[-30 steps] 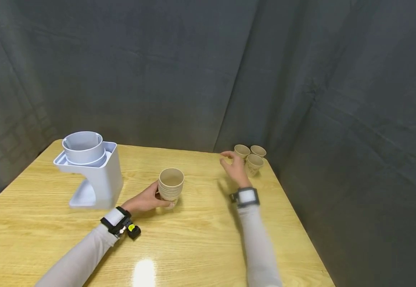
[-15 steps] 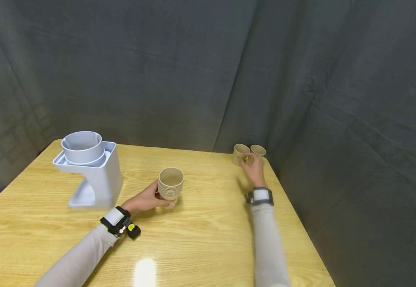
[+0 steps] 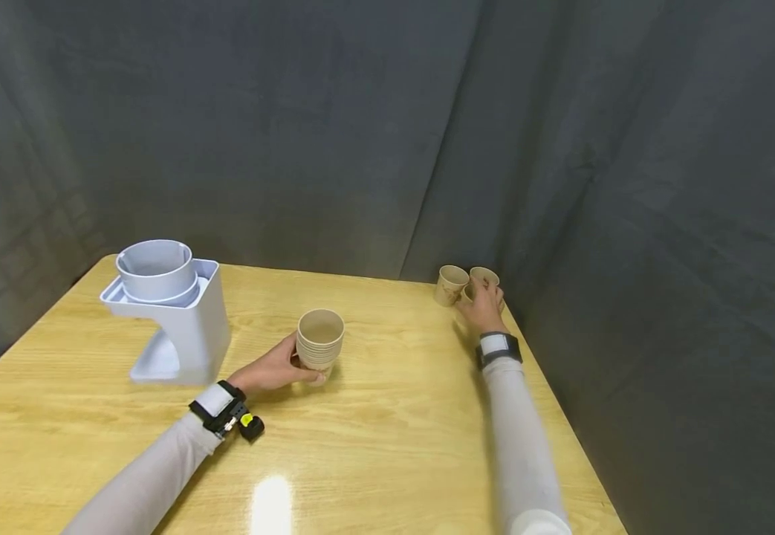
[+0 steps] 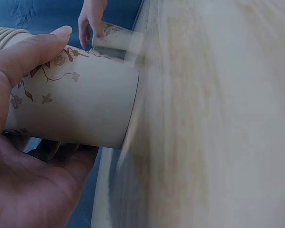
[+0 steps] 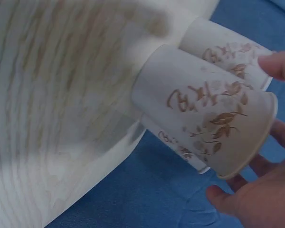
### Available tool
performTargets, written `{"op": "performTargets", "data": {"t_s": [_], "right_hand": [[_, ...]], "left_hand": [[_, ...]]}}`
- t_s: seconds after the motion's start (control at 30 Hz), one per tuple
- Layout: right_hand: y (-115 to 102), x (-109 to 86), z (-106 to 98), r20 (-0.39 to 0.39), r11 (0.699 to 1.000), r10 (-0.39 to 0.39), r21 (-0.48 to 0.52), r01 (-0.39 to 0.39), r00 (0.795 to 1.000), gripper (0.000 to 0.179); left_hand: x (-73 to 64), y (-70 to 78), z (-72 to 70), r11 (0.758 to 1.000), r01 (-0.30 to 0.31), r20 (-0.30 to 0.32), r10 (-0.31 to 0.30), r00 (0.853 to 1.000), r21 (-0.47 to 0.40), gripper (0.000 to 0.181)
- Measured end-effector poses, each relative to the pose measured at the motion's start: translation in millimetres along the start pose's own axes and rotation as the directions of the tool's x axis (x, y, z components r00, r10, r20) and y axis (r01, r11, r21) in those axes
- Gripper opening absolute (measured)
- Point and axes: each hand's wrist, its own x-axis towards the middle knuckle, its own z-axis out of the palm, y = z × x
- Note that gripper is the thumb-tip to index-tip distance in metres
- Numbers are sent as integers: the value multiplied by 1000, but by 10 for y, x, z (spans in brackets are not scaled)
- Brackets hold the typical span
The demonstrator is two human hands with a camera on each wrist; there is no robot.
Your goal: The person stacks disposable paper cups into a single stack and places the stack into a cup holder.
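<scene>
In the head view my left hand (image 3: 272,370) holds a stack of nested beige paper cups (image 3: 320,348) from the side, mouth up. The left wrist view shows the lowest cup (image 4: 85,99) with brown floral print, thumb on its near side, its base close to the table. Far right, my right hand (image 3: 484,307) reaches round the front paper cup (image 5: 199,109) of a group of three. Fingers lie spread by its rim, and the thumb (image 5: 278,64) is apart from it. Behind it stand a left cup (image 3: 452,285) and a right cup (image 3: 484,274).
A pale grey plastic stand (image 3: 193,327) with a round holder (image 3: 154,271) on top stands at the left. The wooden table (image 3: 374,446) ends close to the cups at the right. A dark curtain (image 3: 293,134) hangs behind and along the right side.
My right hand has moved rightward from the left of the three cups to the front one, which it now mostly hides in the head view. The left hand and its stack have stayed put.
</scene>
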Motion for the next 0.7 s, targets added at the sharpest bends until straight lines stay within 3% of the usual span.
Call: {"op": "performTargets", "data": {"t_s": [0.17,0.3,0.7], "right_hand": [[212,86,53,77,998,16,-59,-12,997,82],[259,115,92,121,996,17,-86,-7,992,84],[7,-55,97,94,997,70,-47,-66,993,60]], "left_hand": [[18,23,4,1000,-7,10,7,1000,-3,85],[21,28,-19,1000,-3,5,3,1000,-1,87],[21,19,-37,1000,1,1,-1,1000,-7,88]]}}
